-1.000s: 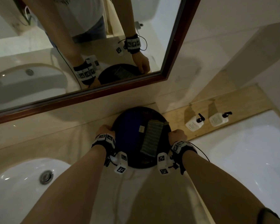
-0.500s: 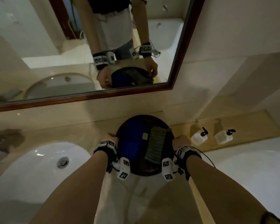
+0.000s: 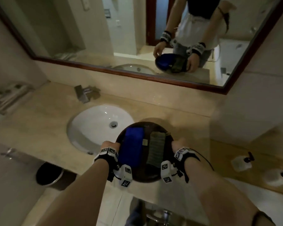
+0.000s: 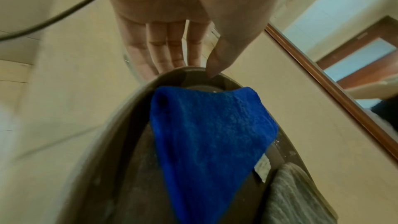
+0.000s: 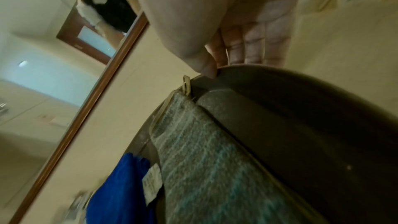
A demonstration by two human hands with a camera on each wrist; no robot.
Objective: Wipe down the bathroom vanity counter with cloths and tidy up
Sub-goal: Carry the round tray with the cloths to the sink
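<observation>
Head view, tray: A round dark tray (image 3: 153, 175) is held up over the vanity counter (image 3: 39, 128), just right of the white sink (image 3: 95, 126).
Head view, cloths: A folded blue cloth (image 3: 131, 148) lies on the left of the tray. A folded grey cloth (image 3: 156, 148) lies on the right. A small gap and a white tag sit between them.
Head view, hands: The left hand (image 3: 110, 146) holds the left edge of the tray. The right hand (image 3: 178, 145) holds the right edge.
Head view, other things: A tap (image 3: 84, 93) is behind the sink. A mirror (image 3: 219, 89) hangs above. Two soap bottles (image 3: 242, 162) stand off to the right. A dark bin (image 3: 48, 174) is below on the left.
Left wrist view: The left thumb is on top of the rim. The fingers (image 4: 155, 48) go under the tray. So this hand pinches the edge.
Right wrist view: The right thumb presses on the rim and the fingers (image 5: 254, 47) are under it. This hand pinches the edge too.
How it will handle: The tray looks hard and stiff and may be a bit heavy. Two hands on opposite edges look like a good hold. The cloths look soft and light. They could slide off if the tray tips, so it should stay flat.
</observation>
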